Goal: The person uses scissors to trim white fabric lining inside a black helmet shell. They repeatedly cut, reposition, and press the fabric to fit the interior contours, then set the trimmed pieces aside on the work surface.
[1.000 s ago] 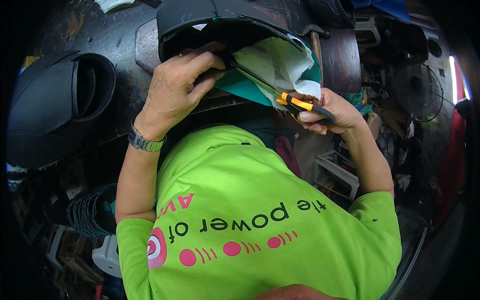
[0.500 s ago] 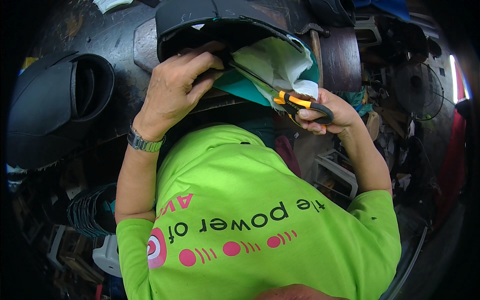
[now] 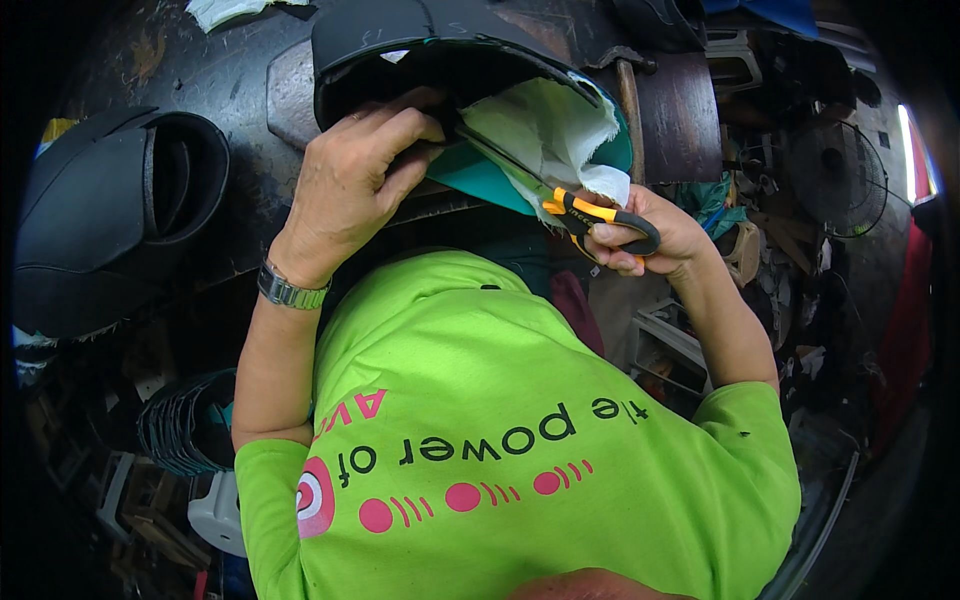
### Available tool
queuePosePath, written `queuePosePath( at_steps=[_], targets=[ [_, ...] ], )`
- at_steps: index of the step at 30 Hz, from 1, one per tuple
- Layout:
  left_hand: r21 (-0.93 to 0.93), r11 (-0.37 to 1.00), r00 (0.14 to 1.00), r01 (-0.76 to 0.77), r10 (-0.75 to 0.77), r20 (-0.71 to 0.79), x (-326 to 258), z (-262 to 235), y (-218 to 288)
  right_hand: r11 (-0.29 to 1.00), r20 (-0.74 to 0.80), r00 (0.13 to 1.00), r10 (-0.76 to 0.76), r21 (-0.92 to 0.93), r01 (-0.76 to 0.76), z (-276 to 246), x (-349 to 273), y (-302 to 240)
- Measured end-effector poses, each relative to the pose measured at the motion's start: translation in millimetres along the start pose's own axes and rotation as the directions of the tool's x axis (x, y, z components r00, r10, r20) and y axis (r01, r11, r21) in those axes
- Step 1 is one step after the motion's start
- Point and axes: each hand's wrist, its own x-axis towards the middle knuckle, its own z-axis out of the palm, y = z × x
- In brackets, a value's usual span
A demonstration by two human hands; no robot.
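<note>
Gripping the lower edge of a dark curved shell (image 3: 420, 40) at the upper centre of the frame, the left hand (image 3: 355, 185) has its fingers curled closed over the rim, a metal watch (image 3: 290, 290) on its wrist. The right hand (image 3: 650, 235), right of centre, is closed through the black and orange handles of scissors (image 3: 560, 200), whose blades point up-left into pale cloth (image 3: 545, 125) hanging from the shell over a teal layer (image 3: 480, 180). Another dark moulded shell (image 3: 110, 220) lies on the bench (image 3: 240, 150) at the left.
</note>
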Motion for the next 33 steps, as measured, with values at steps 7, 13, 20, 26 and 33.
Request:
queuePosePath(
  at_steps=[7, 13, 20, 26, 33],
  targets=[
    [-0.018, 1.000, 1.000, -0.006, 0.006, -0.014, -2, 1, -2, 0.999, 0.007, 0.999, -0.035, 0.000, 0.035, 5, 2, 5],
    [-0.105, 0.991, 0.991, 0.086, -0.096, -0.097, 4, 5, 0, 0.950, -0.088, 0.987, -0.131, -0.295, 0.100, 3, -22, 6],
    [-0.023, 0.996, 0.993, 0.081, -0.083, -0.082, 9, 6, 6, 0.524, -0.449, 0.280, -0.849, -0.784, 0.333, -93, -19, -7],
    [0.026, 0.995, 0.980, 0.091, -0.085, -0.180, 12, 10, 4, 0.309, -0.338, 0.151, -0.929, -0.933, -0.184, -148, 24, -10],
    [0.079, 0.985, 0.981, 0.156, -0.145, -0.133, 14, 7, 1, 0.279, -0.350, 0.401, -0.847, -0.933, -0.227, -174, 25, -19]
  ],
)
